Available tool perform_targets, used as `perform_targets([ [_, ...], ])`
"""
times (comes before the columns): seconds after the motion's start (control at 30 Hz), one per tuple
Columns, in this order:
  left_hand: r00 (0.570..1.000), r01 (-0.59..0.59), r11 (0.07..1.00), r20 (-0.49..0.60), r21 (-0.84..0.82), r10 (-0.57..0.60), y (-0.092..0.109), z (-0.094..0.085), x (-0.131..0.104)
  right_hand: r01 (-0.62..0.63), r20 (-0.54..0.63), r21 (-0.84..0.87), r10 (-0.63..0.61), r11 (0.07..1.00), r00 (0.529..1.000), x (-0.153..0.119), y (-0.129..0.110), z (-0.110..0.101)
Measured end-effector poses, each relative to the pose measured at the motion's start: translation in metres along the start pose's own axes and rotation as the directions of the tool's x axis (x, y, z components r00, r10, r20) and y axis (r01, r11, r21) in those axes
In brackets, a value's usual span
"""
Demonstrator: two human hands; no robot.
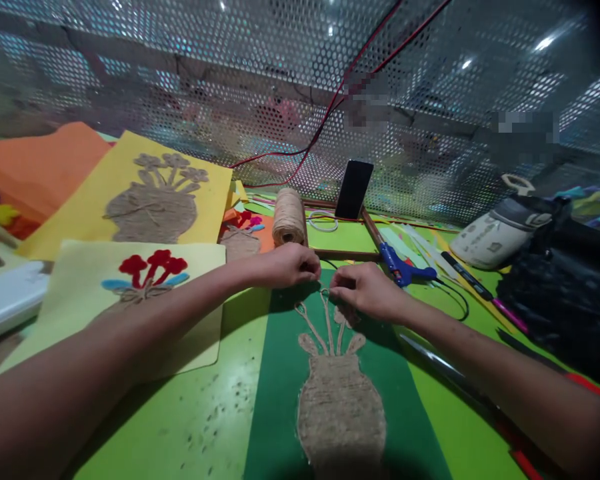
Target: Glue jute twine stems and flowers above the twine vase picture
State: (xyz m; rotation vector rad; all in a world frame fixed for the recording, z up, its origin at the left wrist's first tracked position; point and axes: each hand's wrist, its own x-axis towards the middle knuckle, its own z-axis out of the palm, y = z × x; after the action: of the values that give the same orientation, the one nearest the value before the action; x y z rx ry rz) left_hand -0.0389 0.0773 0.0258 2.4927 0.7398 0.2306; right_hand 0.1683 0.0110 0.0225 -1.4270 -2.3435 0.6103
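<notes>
A dark green sheet (275, 400) lies in front of me, bearing a twine vase (343, 413) with twine stems, leaves and loops above it. My left hand (293, 265) is pinched closed at the sheet's top edge, just in front of the twine spool (289, 215); what it holds is too small to make out. Close by on the right, my right hand (367, 288) has its fingers closed beside the loop atop the middle stem (327, 313). Whatever is between those fingertips cannot be made out. A twine flower sits partly under the right hand.
Yellow (215, 193) and pale yellow (75, 300) sheets with vase pictures lie left. A blue glue gun (403, 267), black phone (354, 189), marker (467, 275), scissors (445, 360) and bottle (495, 233) are at the back and right. Perforated metal stands behind.
</notes>
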Motion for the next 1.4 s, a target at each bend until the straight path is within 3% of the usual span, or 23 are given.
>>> perform_targets([
  [0.43, 0.983, 0.096, 0.995, 0.158, -0.035, -0.090, 0.001, -0.005, -0.004, 0.212, -0.029, -0.043, -0.213, 0.976, 0.977, 0.003, 0.008, -0.007],
  [0.77, 0.987, 0.109, 0.991, 0.112, 0.081, -0.118, 0.003, 0.003, -0.002, 0.255, -0.022, -0.090, -0.258, 0.963, 0.966, 0.001, 0.020, 0.003],
  [0.97, 0.984, 0.091, 0.995, 0.147, 0.042, -0.096, 0.004, -0.001, -0.003, 0.277, -0.008, -0.094, -0.279, 0.956, 0.960, -0.002, 0.017, -0.001],
  [1.13, 0.979, 0.058, 0.998, 0.198, -0.002, -0.057, 0.000, -0.005, -0.004, 0.223, -0.035, -0.035, -0.224, 0.974, 0.974, -0.003, 0.018, 0.001],
  [1.4, 0.961, 0.138, 0.977, 0.261, -0.163, -0.092, -0.006, -0.014, -0.007, 0.117, -0.113, 0.019, -0.114, 0.993, 0.987, -0.007, 0.017, 0.003],
])
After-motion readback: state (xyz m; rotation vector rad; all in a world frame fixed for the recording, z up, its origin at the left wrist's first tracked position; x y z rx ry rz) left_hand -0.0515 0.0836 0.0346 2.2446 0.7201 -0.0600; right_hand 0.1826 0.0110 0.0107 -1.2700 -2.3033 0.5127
